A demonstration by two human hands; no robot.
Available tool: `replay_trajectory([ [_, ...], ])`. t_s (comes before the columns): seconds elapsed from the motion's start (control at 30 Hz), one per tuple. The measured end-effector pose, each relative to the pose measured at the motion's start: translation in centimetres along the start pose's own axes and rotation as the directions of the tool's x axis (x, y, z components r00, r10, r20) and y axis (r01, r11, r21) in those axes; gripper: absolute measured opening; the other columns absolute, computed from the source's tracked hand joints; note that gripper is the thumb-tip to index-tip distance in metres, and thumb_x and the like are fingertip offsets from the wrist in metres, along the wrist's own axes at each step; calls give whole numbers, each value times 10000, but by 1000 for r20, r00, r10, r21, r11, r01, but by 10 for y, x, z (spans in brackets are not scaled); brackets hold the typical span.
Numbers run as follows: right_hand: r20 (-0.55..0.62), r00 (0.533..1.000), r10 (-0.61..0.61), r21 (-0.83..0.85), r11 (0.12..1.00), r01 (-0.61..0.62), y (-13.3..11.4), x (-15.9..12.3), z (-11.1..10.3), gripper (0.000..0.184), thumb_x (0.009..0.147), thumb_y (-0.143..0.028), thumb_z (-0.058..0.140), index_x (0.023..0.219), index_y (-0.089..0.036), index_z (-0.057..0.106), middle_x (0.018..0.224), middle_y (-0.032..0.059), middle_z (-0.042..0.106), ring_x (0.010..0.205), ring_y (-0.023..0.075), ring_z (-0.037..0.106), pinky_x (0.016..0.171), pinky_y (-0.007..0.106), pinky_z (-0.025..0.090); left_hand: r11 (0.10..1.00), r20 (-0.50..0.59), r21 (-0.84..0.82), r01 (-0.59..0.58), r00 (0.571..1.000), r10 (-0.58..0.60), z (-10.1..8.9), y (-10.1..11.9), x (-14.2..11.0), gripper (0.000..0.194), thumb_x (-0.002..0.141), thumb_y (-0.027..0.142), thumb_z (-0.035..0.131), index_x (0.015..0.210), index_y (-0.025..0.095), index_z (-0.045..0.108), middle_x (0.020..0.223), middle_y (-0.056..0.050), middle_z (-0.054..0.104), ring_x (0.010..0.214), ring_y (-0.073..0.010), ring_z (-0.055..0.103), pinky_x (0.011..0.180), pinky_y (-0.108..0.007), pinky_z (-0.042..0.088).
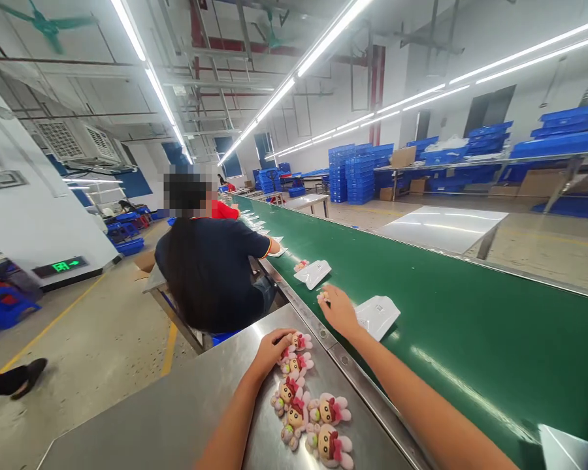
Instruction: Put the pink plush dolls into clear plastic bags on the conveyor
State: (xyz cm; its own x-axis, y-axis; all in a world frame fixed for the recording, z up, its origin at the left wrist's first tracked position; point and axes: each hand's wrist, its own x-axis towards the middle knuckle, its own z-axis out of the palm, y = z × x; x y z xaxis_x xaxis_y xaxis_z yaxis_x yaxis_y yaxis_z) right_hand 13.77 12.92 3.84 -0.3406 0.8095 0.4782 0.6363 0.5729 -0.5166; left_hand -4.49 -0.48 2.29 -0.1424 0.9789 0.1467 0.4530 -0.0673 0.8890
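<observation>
Over the green belt, my right hand is closed on a small plush doll, mostly covered by the fingers. Just beside that wrist a white pouch lies flat on the belt. My left hand rests on the steel table, its fingers curled round a pink-eared plush doll at the far end of a cluster. Several more bunny-eared dolls with red bows lie toward me. Farther along the belt, another pouch has a doll beside it.
The green conveyor belt runs forward along the steel table, with a metal edge between them. A co-worker in a dark shirt sits ahead on the left, one arm over the belt. Another white pouch lies at the lower right.
</observation>
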Motion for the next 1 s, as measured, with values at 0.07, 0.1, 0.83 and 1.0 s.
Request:
replay_trajectory([
  [0.07, 102, 995, 17, -188, 982, 3, 7, 19, -2, 460, 842, -310, 448, 1268, -136, 442, 1375, 128, 379, 1236, 267, 348, 991, 393, 279, 1000, -4, -10, -2, 1000, 2, 0, -1, 1, 315, 782, 380, 515, 952, 185, 694, 1006, -53, 684, 960, -211, 593, 878, -307, 432],
  [0.1, 169, 985, 27, -258, 966, 18, 10, 24, -3, 497, 829, -328, 477, 1287, -143, 427, 1390, 128, 357, 1248, 278, 332, 990, 397, 274, 1000, -11, -13, -3, 1000, 3, 0, -2, 1, 320, 782, 378, 512, 954, 180, 695, 998, -56, 685, 954, -212, 594, 872, -306, 433],
  [0.83, 537, 843, -28, -223, 959, 174, -20, -46, -10, 406, 883, -453, 282, 1010, -228, 596, 957, 89, 618, 846, 250, 629, 690, 330, 418, 985, -11, -168, 45, 999, -47, 5, -17, 6, 452, 760, 460, 517, 990, 107, 684, 949, -91, 696, 850, -204, 613, 773, -303, 468],
  [1.0, 559, 826, -71, -64, 990, 128, -35, -59, -28, 427, 901, -452, 265, 1024, -239, 615, 1000, 74, 662, 898, 227, 615, 720, 297, 404, 982, 19, -188, 14, 1000, -10, 2, -7, -1, 434, 777, 453, 508, 1014, 131, 675, 1035, -84, 676, 975, -224, 587, 888, -330, 430],
])
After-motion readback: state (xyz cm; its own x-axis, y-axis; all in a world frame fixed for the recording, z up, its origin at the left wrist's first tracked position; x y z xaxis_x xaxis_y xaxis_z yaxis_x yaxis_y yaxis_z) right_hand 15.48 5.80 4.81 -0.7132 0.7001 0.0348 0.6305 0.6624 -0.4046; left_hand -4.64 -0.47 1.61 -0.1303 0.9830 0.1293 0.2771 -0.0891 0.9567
